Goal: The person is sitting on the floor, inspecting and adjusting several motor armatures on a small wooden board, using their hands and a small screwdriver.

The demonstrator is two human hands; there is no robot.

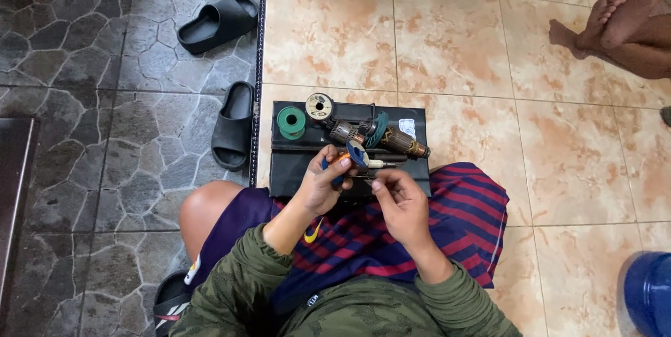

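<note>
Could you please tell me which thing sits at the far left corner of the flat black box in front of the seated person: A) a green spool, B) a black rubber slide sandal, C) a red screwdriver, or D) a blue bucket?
A: the round green spool rests on the flat black box at its far left corner, beside a cream-coloured spool.

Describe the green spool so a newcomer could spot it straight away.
Find the black box on the tiled floor, in front of the seated person's knees. The green spool sits on its top at the far left corner, beyond the left hand. The pale spool beside it is cream with a dark centre; this one is solid green.
</note>
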